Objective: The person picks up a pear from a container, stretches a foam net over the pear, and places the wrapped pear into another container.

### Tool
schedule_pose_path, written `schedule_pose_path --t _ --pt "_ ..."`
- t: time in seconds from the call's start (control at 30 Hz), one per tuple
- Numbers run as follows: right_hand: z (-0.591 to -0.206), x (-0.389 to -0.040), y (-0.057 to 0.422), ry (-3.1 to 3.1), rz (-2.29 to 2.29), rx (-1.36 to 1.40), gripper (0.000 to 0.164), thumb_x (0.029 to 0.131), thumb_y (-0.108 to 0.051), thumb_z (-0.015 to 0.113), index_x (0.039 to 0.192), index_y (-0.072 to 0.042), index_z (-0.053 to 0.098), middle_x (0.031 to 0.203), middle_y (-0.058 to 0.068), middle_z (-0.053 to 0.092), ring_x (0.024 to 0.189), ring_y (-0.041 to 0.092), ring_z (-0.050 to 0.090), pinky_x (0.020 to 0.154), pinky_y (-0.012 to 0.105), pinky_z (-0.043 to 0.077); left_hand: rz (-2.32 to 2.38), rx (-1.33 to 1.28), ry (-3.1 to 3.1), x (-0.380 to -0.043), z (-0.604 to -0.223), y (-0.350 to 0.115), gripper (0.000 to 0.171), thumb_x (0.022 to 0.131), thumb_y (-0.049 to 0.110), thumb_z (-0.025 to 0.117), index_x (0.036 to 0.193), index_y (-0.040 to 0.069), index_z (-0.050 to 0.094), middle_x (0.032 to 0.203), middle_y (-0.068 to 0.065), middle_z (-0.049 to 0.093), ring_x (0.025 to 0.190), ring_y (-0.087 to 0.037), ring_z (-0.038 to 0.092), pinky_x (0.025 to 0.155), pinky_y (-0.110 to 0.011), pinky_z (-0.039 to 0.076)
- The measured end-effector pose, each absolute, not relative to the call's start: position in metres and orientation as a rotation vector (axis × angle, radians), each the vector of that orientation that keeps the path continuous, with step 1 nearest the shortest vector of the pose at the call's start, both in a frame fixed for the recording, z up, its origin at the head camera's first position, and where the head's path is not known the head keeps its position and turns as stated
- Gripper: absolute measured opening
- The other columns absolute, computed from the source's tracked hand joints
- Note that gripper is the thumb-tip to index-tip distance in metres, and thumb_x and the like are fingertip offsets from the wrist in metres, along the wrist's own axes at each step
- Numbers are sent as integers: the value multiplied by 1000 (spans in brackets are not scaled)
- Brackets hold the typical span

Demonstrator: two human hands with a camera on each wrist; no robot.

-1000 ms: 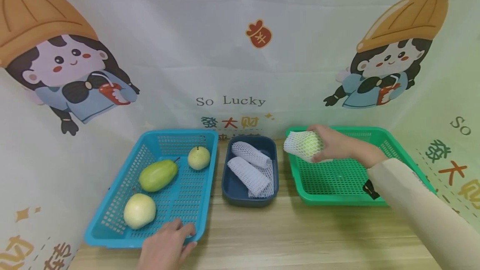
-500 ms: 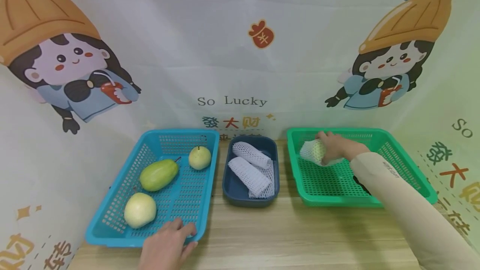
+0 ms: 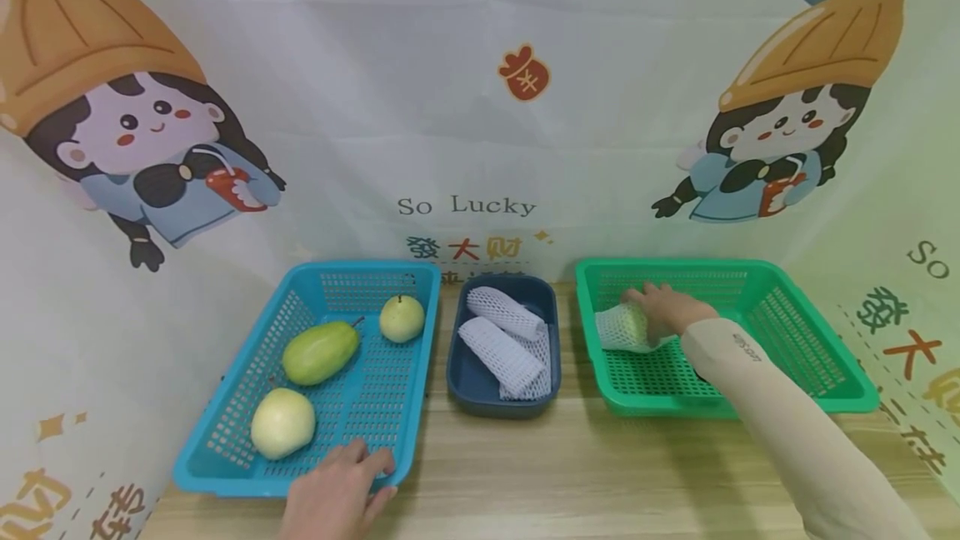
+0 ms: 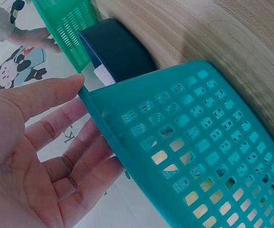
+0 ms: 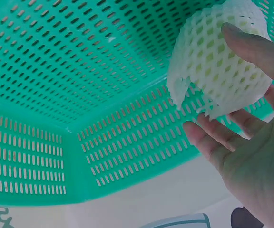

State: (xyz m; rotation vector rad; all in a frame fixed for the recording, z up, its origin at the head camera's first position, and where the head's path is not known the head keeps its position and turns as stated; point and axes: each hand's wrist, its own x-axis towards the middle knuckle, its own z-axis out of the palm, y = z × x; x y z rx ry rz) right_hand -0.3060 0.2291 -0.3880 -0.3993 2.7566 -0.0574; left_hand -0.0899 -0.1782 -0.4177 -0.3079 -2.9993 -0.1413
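Observation:
My right hand is low in the left part of the green basket. It holds a pale green fruit in a white foam net, with the thumb on one side and fingers on the other; the fruit's kind is hidden. My left hand grips the near rim of the blue basket; in the left wrist view the thumb and fingers meet the rim. A green papaya-like fruit, a large pale yellow round fruit and a small pear lie in the blue basket.
Between the baskets stands a dark blue tub with several white foam nets in it. A printed cloth hangs behind and at the sides. Everything stands on a wooden table.
My right hand has moved right and down with the netted fruit, from above the green basket's left rim to low inside it. The left hand stays at the blue rim.

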Motion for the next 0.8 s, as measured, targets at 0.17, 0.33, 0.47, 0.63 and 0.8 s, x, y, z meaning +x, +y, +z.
schedule_pose_path --t 0.17,0.33,0.47,0.63,0.8 --pt "-391 -305 229 2713 -56 -379 78 73 -4 76 139 -11 35 138 26 36 124 50 34 87 61 43 -139 -305 -3006 -90 -418 -178 18 73 35 75 83 30 62 71 10 41 61 -6 39 42 -24 34" --pt "-392 -306 229 2702 -79 -358 78 73 -3 75 139 -10 35 139 26 35 124 50 34 86 61 43 -131 -307 -2989 -89 -417 -178 18 73 35 75 83 29 61 70 11 41 61 -6 39 42 -24 34" --pt "-393 -307 231 2708 -85 -374 78 73 -3 75 139 -10 35 136 26 37 121 48 38 85 59 45 -129 -309 -2982 -88 -417 -177 18 73 35 75 83 29 61 71 11 41 62 -6 39 42 -25 34" --pt "-394 -307 231 2719 -85 -385 77 74 -4 74 140 -10 35 135 26 38 119 47 40 83 57 45 -129 -309 -2976 -88 -418 -177 18 73 35 75 83 29 61 71 11 41 62 -6 40 42 -25 34" --pt "-392 -306 231 2722 -82 -381 78 74 -3 74 141 -9 34 136 26 37 121 48 38 83 57 45 -125 -310 -2988 -89 -417 -177 19 73 35 75 85 29 62 71 10 42 62 -7 41 42 -26 35"
